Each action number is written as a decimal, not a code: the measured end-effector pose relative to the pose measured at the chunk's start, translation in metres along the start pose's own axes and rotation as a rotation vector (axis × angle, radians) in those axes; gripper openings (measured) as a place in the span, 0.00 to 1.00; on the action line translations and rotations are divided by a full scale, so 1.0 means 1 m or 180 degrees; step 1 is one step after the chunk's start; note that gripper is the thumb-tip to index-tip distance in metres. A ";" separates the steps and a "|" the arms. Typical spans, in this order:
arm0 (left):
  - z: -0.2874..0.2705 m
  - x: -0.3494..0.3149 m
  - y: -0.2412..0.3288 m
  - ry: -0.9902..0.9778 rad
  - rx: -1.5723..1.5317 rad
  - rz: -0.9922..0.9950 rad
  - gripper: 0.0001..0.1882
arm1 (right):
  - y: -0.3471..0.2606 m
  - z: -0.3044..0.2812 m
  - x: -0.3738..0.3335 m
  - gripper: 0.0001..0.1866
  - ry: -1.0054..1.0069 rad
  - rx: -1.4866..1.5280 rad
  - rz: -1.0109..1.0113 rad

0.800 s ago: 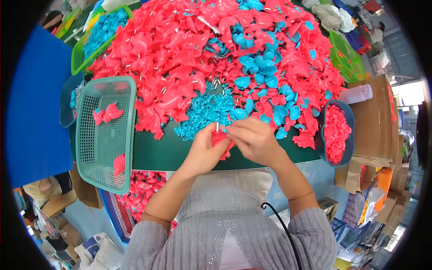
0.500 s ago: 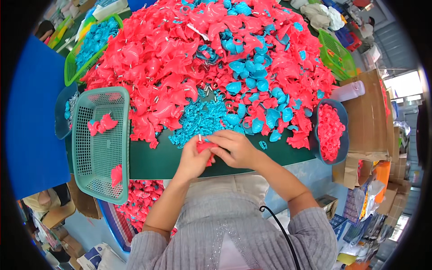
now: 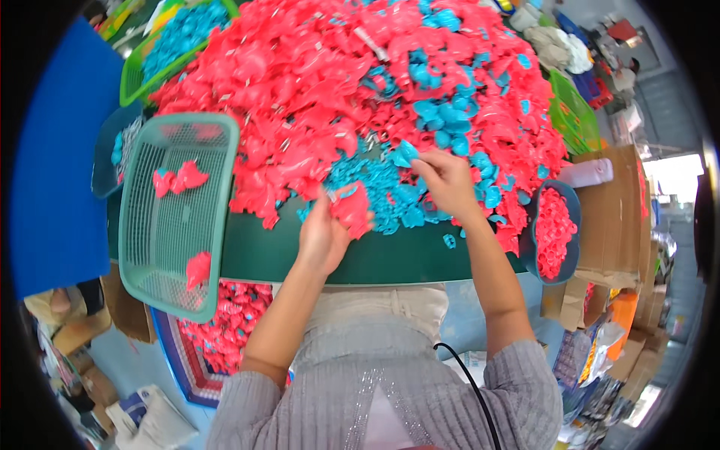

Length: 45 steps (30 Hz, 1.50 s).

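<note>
My left hand (image 3: 321, 238) holds a pink-red curved plastic part (image 3: 351, 212) above the front of the green table. A little of something blue and a small pale piece show at that part's upper end. Farther right, my right hand (image 3: 448, 182) pinches a blue shell-shaped plastic piece (image 3: 404, 154) over the heap. Below it lies a mound of small blue pieces (image 3: 367, 187). Behind both hands spreads a large heap of pink-red plastic parts (image 3: 292, 97), with blue shells (image 3: 447, 116) scattered through its right half.
A grey-green basket (image 3: 227, 187) at the left holds a few pink-red parts. At the right stands a dark blue tub (image 3: 571, 259) of small pink rings, beside a cardboard box (image 3: 619, 214). Bright green baskets (image 3: 133, 82) flank the heap. A crate (image 3: 169, 352) of parts sits below the table.
My hands have parted and moved up. The left keeps the pink-red part, while the right has reached up and right to the heap and now grips a blue shell.
</note>
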<state>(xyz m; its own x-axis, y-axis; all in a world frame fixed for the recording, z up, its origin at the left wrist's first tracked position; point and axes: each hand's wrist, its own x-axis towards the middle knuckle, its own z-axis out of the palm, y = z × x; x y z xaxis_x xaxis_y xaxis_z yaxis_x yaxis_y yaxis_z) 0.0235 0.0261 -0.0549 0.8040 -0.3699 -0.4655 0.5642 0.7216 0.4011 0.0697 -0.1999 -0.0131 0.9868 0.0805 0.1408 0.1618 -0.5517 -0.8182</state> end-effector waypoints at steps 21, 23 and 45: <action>0.039 -0.001 -0.026 -0.0191 -0.0359 0.0234 0.29 | -0.060 0.047 -0.072 0.04 0.0259 -0.0173 -0.0325; 0.042 -0.002 -0.025 -0.0165 -0.0413 0.0220 0.29 | -0.064 0.045 -0.071 0.04 0.0225 -0.0195 -0.0340; 0.051 -0.001 -0.033 0.0006 -0.0441 -0.0190 0.29 | -0.062 0.038 -0.074 0.05 0.0401 -0.0519 -0.0553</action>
<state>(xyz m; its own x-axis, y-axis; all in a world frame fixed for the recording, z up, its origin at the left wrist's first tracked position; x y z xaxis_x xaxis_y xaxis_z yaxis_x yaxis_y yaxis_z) 0.0139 -0.0269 -0.0271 0.7693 -0.4137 -0.4869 0.5798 0.7722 0.2600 -0.0133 -0.1398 0.0061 0.9334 0.0875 0.3479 0.3145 -0.6660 -0.6764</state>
